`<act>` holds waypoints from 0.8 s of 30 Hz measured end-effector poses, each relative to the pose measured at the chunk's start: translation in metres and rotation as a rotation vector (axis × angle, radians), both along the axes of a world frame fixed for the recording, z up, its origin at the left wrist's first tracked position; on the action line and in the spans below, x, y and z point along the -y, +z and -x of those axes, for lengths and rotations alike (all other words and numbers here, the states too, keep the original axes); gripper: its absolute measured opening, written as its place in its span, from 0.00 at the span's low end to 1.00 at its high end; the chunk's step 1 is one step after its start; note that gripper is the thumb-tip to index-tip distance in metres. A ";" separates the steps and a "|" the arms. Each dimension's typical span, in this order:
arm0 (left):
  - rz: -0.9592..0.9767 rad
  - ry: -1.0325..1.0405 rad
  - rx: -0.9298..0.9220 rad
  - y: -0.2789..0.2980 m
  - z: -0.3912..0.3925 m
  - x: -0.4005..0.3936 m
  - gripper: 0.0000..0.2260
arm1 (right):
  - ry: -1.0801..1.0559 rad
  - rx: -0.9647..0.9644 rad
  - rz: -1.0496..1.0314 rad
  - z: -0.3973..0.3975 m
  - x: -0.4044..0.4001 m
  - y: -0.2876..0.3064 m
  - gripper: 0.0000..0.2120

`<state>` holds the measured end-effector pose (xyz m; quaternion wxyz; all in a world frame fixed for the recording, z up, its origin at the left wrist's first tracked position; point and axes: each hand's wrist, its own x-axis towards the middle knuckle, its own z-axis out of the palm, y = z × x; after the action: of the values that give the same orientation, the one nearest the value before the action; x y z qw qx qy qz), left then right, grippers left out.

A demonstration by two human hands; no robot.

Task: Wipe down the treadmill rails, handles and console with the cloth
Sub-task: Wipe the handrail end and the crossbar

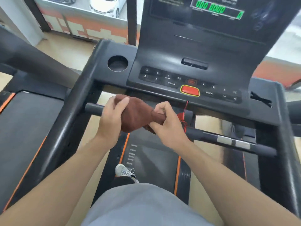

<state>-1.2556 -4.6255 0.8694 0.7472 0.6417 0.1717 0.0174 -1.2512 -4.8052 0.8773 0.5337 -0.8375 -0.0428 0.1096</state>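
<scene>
**Two hands, one brown cloth, right on the front bar**

Both hands hold the cloth (136,114), which sits in the middle of the view, bunched up on the short black handle bar (93,108) just below the console (187,82). The bar runs left to right, and the cloth lies along it the same way, tilted a little so its right end is nearer the person.

The left hand (112,119) is curled over the fat left end of the cloth, thumb on top. The right hand (166,123) pinches the thin right end with bent fingers. Neither hand is open. Both are about as near the bar as each other, though the left one looks to be the one pressing the cloth on it.

The cloth is dark reddish brown, soft and fuzzy like a small towel, and rolled into a lump. It will likely squash and slide easily.

A bit of bare bar pokes out to the left of the cloth, so a slide that way may come next. The other handle bar (231,141), with silver patches, lies off to the right. A red cord (183,117) hangs just beside the right hand and could snag. The red stop button (189,90) sits just past the cloth.
</scene>
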 end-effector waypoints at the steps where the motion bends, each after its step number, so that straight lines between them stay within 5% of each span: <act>1: -0.022 -0.027 0.005 -0.001 0.004 0.013 0.04 | -0.030 -0.001 -0.063 0.007 0.012 0.002 0.19; 4: 0.002 -0.051 -0.025 -0.003 0.027 0.053 0.12 | -0.065 -0.070 -0.133 0.033 0.059 0.005 0.19; 12: -0.126 -0.177 -0.053 -0.005 0.095 0.138 0.09 | 0.018 -0.355 0.038 0.111 0.201 0.024 0.20; 20: -0.237 -0.411 0.116 0.005 0.068 0.195 0.18 | -0.040 -0.189 0.302 0.099 0.271 0.066 0.14; 24: -0.363 -0.462 0.142 0.004 0.004 0.209 0.13 | -0.211 0.045 0.820 0.046 0.270 0.056 0.28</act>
<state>-1.2595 -4.8342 0.8731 0.6147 0.7840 -0.0371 -0.0778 -1.2974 -5.0752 0.9332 0.1637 -0.9824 0.0787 0.0437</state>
